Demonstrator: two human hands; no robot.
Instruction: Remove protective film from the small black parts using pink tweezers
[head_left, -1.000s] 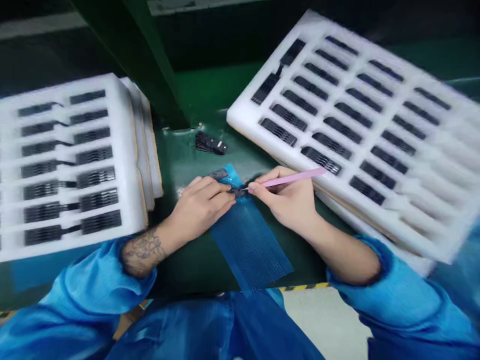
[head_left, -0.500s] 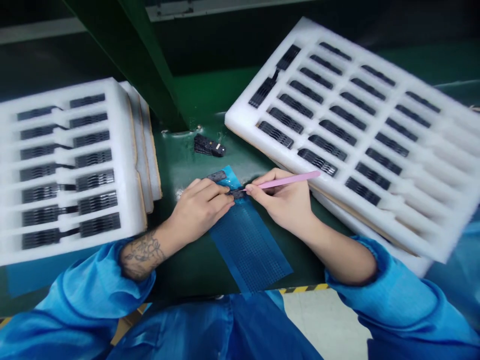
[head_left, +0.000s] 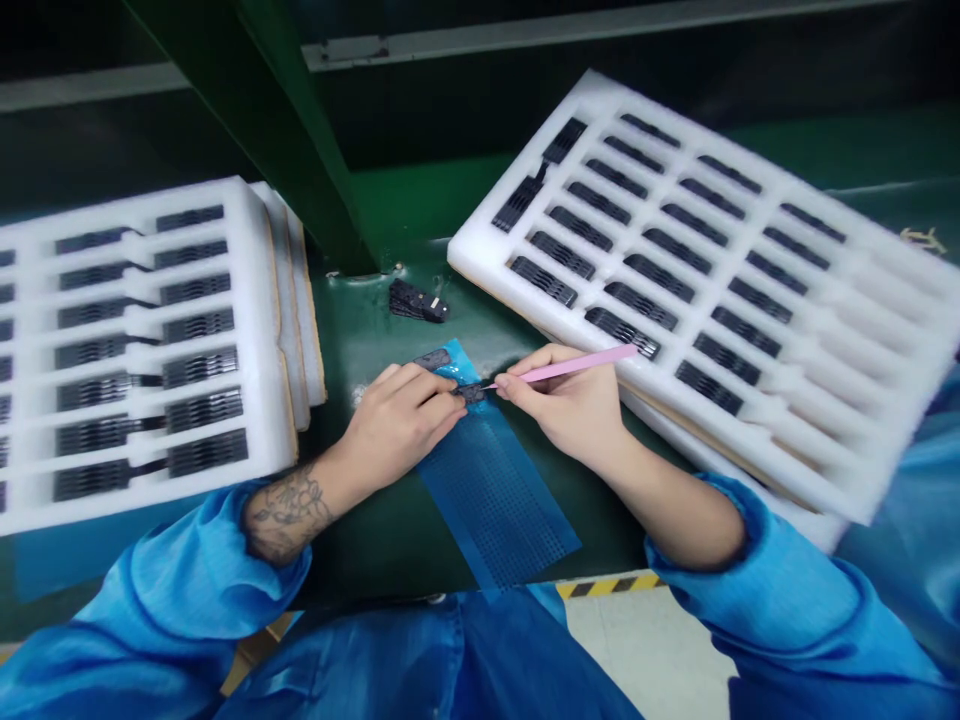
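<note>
Green workbench: right hand aims pink tweezers leftward.

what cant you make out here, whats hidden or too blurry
All in the head view:
The small dark part between the left hand and right hand: partly covered by fingers, too small to identify.
The tip of the pink tool: too small to see how it meets that part.
The left foam tray: cut off by the left edge.
The right foam tray: far end blurred, cut off by the right edge.

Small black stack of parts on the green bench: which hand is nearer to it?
Left. The left hand lies just below the black stack, apart; the right hand, holding a slim pink tool, is farther, down and right.
</note>
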